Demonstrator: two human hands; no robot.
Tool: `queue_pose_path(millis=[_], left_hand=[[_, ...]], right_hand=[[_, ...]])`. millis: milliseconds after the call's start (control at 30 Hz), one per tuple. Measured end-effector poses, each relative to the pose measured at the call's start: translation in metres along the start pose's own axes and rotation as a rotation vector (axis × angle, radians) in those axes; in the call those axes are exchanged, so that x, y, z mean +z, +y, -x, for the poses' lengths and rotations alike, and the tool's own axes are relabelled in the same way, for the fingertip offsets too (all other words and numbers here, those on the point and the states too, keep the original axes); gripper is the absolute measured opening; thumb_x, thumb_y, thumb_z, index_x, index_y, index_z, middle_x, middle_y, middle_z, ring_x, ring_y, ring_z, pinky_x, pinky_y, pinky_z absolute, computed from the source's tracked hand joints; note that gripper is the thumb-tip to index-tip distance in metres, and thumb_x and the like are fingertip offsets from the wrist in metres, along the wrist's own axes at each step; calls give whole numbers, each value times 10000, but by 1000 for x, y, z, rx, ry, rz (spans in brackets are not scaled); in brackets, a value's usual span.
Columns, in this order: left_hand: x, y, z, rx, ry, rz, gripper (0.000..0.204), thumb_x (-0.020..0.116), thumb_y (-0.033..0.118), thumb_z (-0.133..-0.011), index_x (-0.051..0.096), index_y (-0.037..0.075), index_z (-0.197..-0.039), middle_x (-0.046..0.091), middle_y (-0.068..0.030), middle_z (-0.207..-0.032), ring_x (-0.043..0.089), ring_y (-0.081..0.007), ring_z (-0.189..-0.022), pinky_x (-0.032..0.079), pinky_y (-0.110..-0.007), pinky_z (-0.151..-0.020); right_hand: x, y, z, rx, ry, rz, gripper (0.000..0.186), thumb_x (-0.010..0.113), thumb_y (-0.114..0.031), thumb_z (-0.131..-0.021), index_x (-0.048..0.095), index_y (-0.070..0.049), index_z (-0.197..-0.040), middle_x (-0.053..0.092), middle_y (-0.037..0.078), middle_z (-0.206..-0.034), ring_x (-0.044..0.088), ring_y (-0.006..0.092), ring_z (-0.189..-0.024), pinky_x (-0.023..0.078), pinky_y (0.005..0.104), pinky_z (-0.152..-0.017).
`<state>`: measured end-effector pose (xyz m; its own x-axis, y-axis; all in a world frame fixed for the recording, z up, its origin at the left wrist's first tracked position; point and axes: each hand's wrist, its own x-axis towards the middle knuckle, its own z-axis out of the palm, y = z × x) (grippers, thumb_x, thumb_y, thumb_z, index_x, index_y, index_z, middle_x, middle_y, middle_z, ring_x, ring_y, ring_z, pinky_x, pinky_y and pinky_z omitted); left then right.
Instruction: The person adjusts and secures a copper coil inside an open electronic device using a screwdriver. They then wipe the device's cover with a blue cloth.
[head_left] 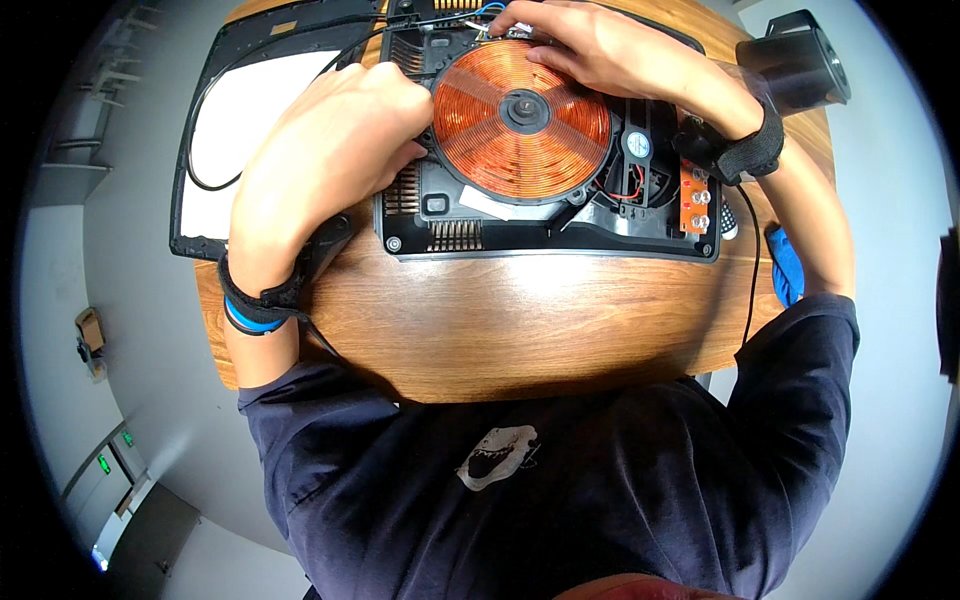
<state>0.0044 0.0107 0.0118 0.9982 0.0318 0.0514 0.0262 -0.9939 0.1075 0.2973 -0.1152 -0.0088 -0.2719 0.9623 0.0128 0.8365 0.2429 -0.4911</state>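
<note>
An opened induction cooker base lies on the wooden table, with a round copper coil around a dark centre disc. My left hand is curled at the coil’s left rim; what its closed fingers hold is hidden. My right hand reaches over the coil’s top, fingers apart, touching near thin wires and small connectors. A fan housing with a round label and an orange circuit board sit at the base’s right. A white strip lies below the coil.
A black-framed panel with a white sheet and cable lies left. A dark container stands at the upper right, a blue item at the right edge. Black straps with cords circle both my wrists. The table’s front edge borders my dark shirt.
</note>
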Motion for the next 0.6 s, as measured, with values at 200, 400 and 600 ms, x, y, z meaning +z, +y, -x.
queue_pose_path(millis=[200, 400, 600], left_hand=[[0, 0, -1, 22, 4, 34, 140, 884, 146, -911, 815, 27, -937, 775, -221, -905, 765, -459, -910, 623, -528, -788], [1, 1, -1, 4, -6, 25, 129, 873, 155, -924, 822, 38, -941, 773, -213, -889, 765, -455, -910, 619, -528, -786], [3, 2, -3, -11, -6, 64, 123, 872, 138, -920, 821, 27, -936, 772, -222, -898, 761, -459, -915, 620, -530, -804]], right_hand=[[-2, 2, -1, -39, 8, 8, 302, 656, -76, -1123, 625, 5, -1412, 774, 261, -1138, 769, 425, -1049, 628, 514, -949], [1, 4, -2, -10, -16, -12, 295, 655, -105, -1136, 625, -5, -1411, 765, 241, -1155, 760, 397, -1059, 626, 504, -974], [-1, 5, 0, -30, -15, 17, 303, 657, -111, -1136, 627, -1, -1417, 765, 245, -1159, 761, 394, -1059, 629, 501, -977]])
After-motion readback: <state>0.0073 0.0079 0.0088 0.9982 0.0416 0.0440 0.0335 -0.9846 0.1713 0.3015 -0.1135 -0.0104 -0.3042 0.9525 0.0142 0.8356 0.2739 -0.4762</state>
